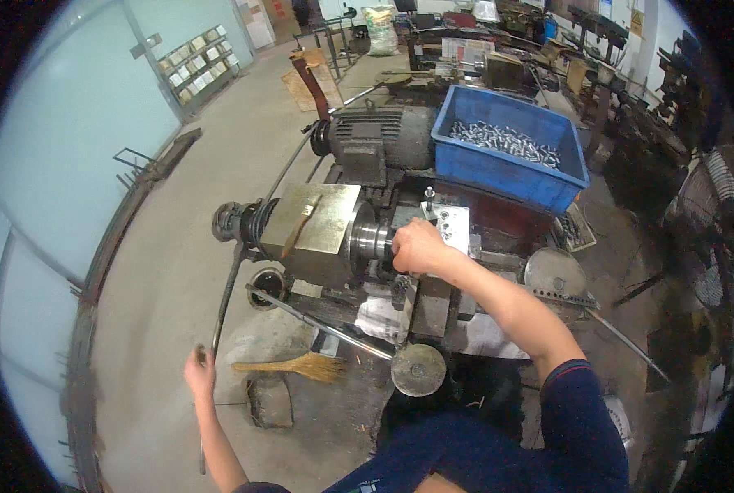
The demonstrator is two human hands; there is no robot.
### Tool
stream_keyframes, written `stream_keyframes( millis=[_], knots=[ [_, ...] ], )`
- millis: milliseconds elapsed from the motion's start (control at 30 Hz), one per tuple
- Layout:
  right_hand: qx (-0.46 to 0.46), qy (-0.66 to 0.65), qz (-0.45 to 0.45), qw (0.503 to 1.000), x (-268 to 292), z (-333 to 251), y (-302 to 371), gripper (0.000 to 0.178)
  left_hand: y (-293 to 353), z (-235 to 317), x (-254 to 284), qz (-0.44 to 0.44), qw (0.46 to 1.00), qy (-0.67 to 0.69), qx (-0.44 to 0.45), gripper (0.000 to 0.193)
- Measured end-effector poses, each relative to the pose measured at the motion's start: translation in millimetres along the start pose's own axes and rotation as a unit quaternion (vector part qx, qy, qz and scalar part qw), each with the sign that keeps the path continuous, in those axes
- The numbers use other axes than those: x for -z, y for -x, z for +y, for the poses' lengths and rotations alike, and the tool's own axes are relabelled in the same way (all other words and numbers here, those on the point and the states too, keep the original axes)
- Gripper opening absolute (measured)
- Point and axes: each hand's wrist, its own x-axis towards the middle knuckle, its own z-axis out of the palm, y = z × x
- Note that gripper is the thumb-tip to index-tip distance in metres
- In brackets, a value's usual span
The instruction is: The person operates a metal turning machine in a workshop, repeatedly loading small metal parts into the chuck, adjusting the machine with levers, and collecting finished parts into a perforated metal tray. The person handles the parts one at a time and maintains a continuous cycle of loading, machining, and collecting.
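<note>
My left hand (199, 374) is closed around a long metal lever rod (226, 306) at the left of a small lathe. The rod rises to the headstock and continues below my hand. My right hand (418, 246) is at the front of the lathe's shiny round spindle nose (370, 241), fingers curled in. Whatever those fingers hold is hidden behind the hand. Just beyond it stands the tool post (449, 226) with a bolt on top. A flat metal plate (327, 217) covers the headstock, and a thin brown-handled tool (301, 228) lies on it.
A blue bin (511, 168) of small shiny metal parts stands behind the lathe, beside a motor (383, 135). A long bar handle (326, 323) crosses the front, near a round handwheel (418, 370). A straw brush (297, 366) lies low left. Another machine's parts crowd the back.
</note>
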Motion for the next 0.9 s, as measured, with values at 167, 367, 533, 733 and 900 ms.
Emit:
stream_keyframes(
  millis=[167,367,533,733,900],
  knots=[
    [-0.018,0.059,-0.035,0.997,-13.9,-1.1,-14.7,0.03,1.9,0.3,-13.2,-0.056,0.988,-0.132,0.051,0.043],
    [0.004,-0.004,0.0,1.0,-18.0,-5.4,-16.2,0.025,-32.5,-21.2,-20.4,0.0,0.987,-0.114,0.112,0.042],
    [0.025,0.019,0.009,0.999,-17.4,1.4,-13.4,0.025,22.0,37.5,-25.4,0.002,0.991,-0.074,0.107,0.038],
    [0.023,0.039,0.008,0.999,-19.0,1.3,-14.7,0.026,64.6,99.4,-18.8,-0.011,0.992,-0.065,0.105,0.034],
    [-0.019,0.074,0.044,0.996,16.7,15.7,3.7,0.026,70.3,94.1,-19.1,0.0,0.994,-0.055,0.092,0.032]
  ],
)
